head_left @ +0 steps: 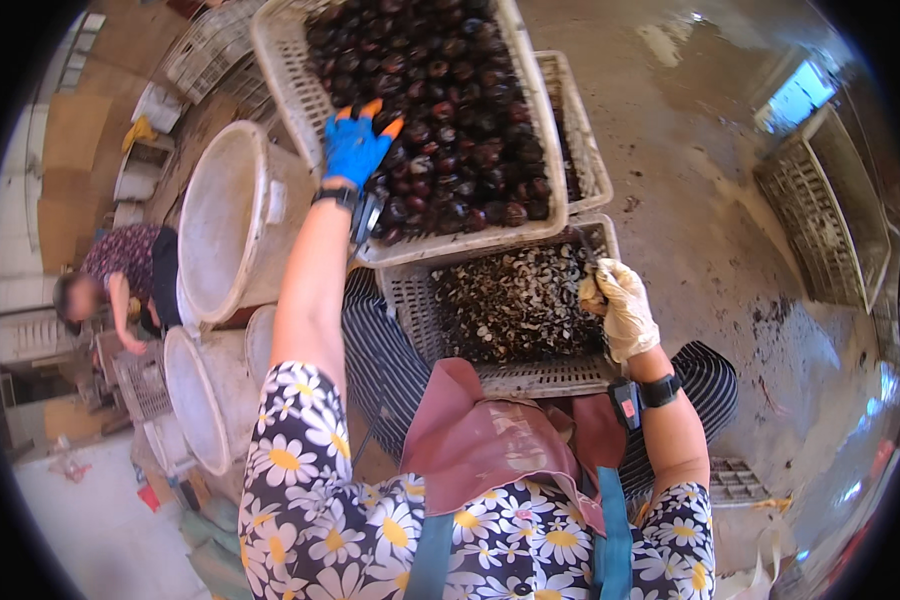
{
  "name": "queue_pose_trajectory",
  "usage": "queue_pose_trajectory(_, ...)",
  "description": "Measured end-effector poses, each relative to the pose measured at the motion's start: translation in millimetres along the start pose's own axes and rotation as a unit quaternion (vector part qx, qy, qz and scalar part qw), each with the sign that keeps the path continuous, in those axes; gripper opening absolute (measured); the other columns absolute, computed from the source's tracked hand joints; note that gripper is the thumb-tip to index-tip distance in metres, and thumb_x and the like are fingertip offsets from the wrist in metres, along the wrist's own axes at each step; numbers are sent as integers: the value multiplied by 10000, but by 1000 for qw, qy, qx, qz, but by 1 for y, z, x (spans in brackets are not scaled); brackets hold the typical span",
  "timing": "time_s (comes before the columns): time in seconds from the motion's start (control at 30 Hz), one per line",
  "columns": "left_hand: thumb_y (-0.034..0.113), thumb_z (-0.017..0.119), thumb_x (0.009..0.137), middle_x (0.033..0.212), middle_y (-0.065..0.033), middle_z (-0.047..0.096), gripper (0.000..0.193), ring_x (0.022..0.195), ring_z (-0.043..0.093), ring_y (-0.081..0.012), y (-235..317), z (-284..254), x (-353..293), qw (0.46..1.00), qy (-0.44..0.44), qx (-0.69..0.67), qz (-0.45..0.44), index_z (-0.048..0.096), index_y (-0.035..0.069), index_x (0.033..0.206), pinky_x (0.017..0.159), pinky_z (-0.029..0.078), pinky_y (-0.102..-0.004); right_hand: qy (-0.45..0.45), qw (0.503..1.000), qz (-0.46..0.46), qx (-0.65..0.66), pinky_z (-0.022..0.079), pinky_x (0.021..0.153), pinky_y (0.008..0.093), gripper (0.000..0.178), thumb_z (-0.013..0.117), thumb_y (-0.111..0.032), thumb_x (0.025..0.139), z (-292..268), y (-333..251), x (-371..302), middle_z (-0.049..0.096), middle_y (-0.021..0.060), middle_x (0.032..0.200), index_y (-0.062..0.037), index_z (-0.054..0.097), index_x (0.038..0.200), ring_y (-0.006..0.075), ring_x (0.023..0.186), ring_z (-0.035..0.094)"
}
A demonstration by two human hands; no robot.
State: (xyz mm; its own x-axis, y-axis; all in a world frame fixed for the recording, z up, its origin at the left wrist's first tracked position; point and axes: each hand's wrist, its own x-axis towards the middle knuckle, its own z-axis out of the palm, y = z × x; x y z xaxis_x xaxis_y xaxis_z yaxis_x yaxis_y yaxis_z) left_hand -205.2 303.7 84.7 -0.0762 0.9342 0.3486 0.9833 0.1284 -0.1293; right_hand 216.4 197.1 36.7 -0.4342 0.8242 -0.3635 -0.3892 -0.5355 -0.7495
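My left hand (pixel 357 150), in a blue glove with orange fingertips, reaches over the left edge of a pale plastic crate. Its fingers are spread on or just above a heap of dark, reddish-brown round pieces (pixel 450 110) that look like water chestnuts. My right hand (pixel 625 310), in a dirty whitish glove, is closed at the right rim of a lower crate (pixel 410 310). What its fingers hold, if anything, is too unclear to name. Brown and white peelings (pixel 515 300) cover the bottom of that lower crate, which stands between my knees.
Another crate (pixel 580 140) sits under the full one. Large whitish tubs (pixel 225 220) stand at the left, with a person (pixel 130 270) bending beyond them. Stacked crates (pixel 820 210) lean at the right on the wet, dirty floor (pixel 700 130).
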Motion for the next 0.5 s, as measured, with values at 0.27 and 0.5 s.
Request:
queue_pose_trajectory(0.27,242,447,891,1162,-197,533,344,1079,472,-344,-4,25,-63,991,35,-24,128,580,17,1114,953,355,-384,-3,1000,22,-13,448,507,262,171,591,-194,823,-17,32,-4,589,23,722,-50,590,916,107,602,537)
queue_pose_trajectory(0.5,279,580,839,1312,-237,360,430,1164,421,-324,8,-12,-63,982,124,-117,81,539,2,1165,952,367,-360,28,995,-97,-23,399,399,269,182,524,-184,858,-8,13,-14,569,57,534,-46,571,750,131,405,479)
